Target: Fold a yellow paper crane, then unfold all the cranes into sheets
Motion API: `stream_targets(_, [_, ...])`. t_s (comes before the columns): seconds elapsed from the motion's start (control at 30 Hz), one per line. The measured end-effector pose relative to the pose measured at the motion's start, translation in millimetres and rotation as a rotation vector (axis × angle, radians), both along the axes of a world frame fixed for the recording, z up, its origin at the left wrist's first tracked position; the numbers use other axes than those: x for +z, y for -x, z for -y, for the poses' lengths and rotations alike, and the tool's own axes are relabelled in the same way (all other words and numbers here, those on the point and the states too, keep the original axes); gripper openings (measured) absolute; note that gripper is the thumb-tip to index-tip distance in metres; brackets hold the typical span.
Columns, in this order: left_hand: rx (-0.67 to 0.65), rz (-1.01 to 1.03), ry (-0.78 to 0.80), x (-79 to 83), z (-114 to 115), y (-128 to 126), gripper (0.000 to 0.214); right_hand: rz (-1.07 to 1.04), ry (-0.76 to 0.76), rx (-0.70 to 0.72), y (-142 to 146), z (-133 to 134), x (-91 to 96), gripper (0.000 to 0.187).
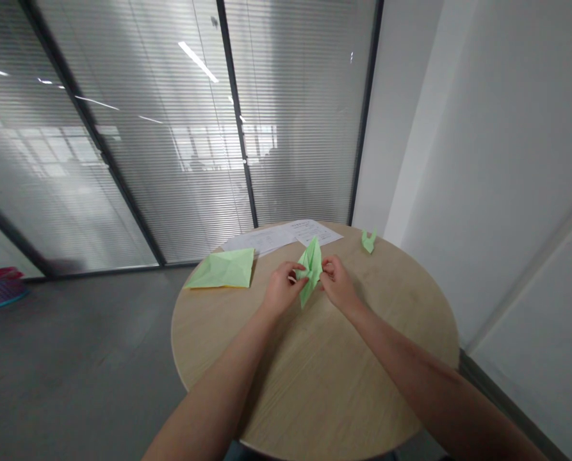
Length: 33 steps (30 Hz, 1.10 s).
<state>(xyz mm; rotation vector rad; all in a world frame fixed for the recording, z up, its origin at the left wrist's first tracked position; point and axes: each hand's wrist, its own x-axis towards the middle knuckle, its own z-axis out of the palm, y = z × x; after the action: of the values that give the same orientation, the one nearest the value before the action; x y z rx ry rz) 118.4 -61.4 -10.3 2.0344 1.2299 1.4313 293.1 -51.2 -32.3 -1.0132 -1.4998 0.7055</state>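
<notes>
Between my two hands is a piece of folded green paper, long and pointed at its upper and lower ends, with creases across its middle. My left hand pinches its left side between thumb and fingers. On the opposite edge, the fingers of my right hand are closed on the paper. It is held just above the round wooden table. Part of its sides is hidden behind my fingertips.
A stack of green paper sheets lies at the table's left. Printed white sheets lie at the far edge. A small folded green paper shape with two points sits at the back right. The round table stands near glass panels and a white wall.
</notes>
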Motion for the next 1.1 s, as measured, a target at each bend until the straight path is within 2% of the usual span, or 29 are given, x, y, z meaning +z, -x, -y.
stream_targets(0.23, [0.026,-0.022,0.023,-0.2,0.5,-0.4,0.023,-0.041,0.002,0.034,4.0,4.8,2.3,0.031])
stream_targets(0.47, [0.050,0.052,0.032,2.4,1.9,-1.1,0.017,-0.026,-0.015,0.016,3.3,1.9,1.0,0.027])
stream_targets(0.67, [0.072,0.136,0.046,3.5,0.6,-1.1,0.010,-0.009,-0.022,0.054,3.4,1.4,0.0,0.021])
stream_targets(0.87, [0.071,0.200,0.057,1.5,-1.1,-1.0,0.024,0.009,-0.036,0.068,2.8,-1.2,-2.8,0.021])
stream_targets(1.1, [0.095,0.180,0.030,4.4,0.4,0.6,0.025,0.011,-0.057,0.025,2.7,-2.1,-1.5,0.018])
